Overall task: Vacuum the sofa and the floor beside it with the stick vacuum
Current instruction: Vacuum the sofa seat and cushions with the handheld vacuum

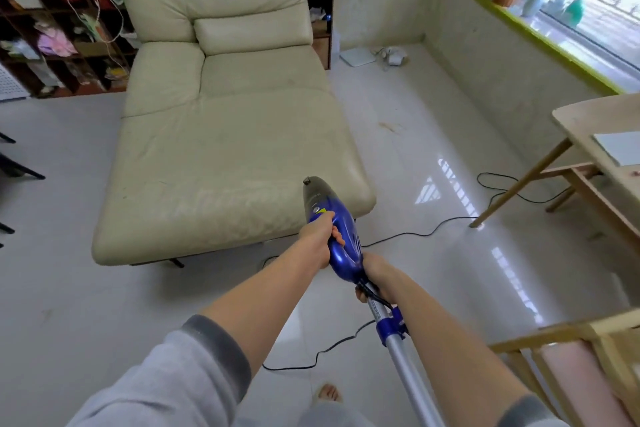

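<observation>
Hands are both gripping the stick vacuum (341,239): left hand (320,236) wrapping the blue handle, right hand (372,276) clutching where the tube joins, probably for steering, with its nose hovering by the sofa (221,135) front corner. Black cord (408,234) is snaking over the floor (69,288) underfoot, and the wooden worktop (595,135) legs are crowding the right side

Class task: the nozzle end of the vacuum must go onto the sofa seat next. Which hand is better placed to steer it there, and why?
Left. The left hand holds the blue vacuum body nearest the nozzle, already above the sofa edge. The right hand holds farther back, by the tube.
</observation>
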`<state>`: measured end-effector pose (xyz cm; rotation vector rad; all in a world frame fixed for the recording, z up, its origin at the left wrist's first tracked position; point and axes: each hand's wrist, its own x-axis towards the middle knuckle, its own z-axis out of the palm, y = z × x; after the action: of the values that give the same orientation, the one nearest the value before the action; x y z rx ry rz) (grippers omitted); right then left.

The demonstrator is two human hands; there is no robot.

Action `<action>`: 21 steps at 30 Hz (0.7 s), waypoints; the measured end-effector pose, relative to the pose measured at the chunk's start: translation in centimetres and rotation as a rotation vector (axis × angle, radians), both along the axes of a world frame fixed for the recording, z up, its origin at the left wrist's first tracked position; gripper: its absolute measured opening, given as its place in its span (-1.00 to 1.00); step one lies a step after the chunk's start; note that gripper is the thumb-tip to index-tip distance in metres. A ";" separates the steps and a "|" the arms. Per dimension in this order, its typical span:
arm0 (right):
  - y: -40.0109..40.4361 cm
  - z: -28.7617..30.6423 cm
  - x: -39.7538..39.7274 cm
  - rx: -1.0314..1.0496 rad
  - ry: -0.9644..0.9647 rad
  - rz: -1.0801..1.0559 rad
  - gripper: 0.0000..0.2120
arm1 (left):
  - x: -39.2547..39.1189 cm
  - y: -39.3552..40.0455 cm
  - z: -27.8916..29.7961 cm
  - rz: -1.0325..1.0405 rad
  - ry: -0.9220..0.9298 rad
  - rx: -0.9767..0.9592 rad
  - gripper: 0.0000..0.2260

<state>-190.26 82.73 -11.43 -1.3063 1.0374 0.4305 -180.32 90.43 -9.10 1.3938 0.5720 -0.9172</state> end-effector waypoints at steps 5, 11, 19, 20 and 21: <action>-3.7 1.1 -1.7 -0.109 0.021 -0.136 -0.83 | -1.4 -4.4 1.2 -0.117 -0.007 -0.029 -0.69; -5.7 0.6 -1.3 -0.150 0.051 -0.208 -0.81 | -0.8 -6.5 1.1 -0.185 0.033 -0.053 -0.68; -1.6 -1.9 1.6 -0.196 0.090 -0.088 -0.83 | 1.5 -1.5 -1.4 -0.131 0.130 -0.052 -0.62; -0.8 -1.9 2.0 -0.208 0.088 -0.066 -0.84 | 1.8 -0.6 -1.3 -0.116 0.134 -0.054 -0.61; 0.0 -2.0 2.4 -0.200 0.090 -0.071 -0.84 | 2.2 0.1 -1.2 -0.114 0.128 -0.051 -0.61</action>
<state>-187.86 82.72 -13.38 -1.4328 1.2227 0.3409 -178.14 90.56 -10.34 1.3390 0.5650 -1.1115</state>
